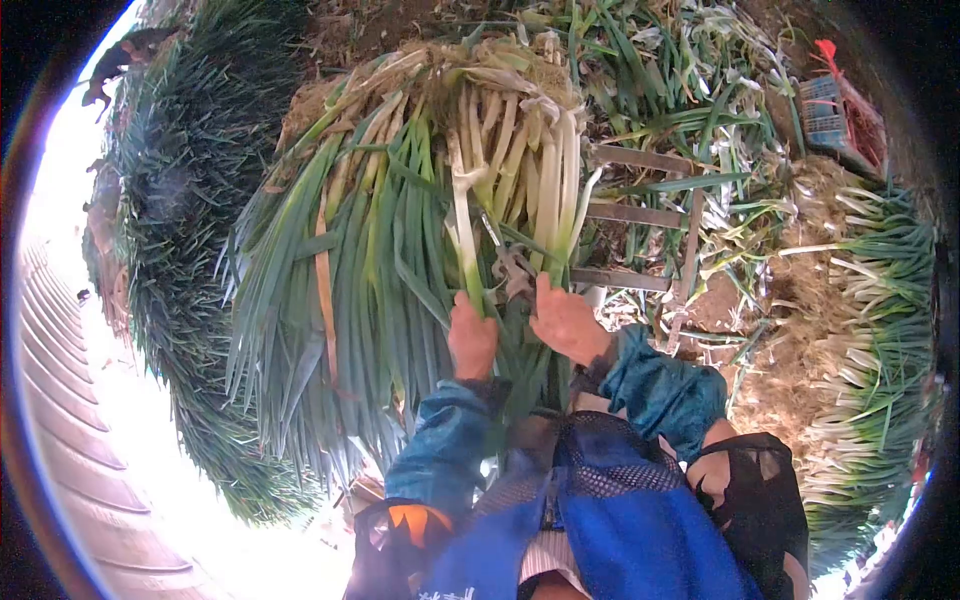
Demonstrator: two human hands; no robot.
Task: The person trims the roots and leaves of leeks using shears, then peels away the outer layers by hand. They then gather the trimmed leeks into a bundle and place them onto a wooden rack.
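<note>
A big heap of green onions (375, 220) lies in front of me, roots at the far end and green leaves towards me. My left hand (473, 337) is closed around the green part of one onion (465, 215), whose white stalk points away from me. To its right, my right hand (568, 320) is closed near the lower leaves, with the index finger pointing forward. Just beyond that hand is a small metal tool (512, 265); whether the fingers hold it or an onion leaf is hidden.
A metal frame (640, 215) stands right of the heap, over scattered leaves and peelings (720, 120). A row of onions (865, 340) runs down the right side. A blue crate (824, 115) is at the upper right. Dense green leaves (190, 220) fill the left.
</note>
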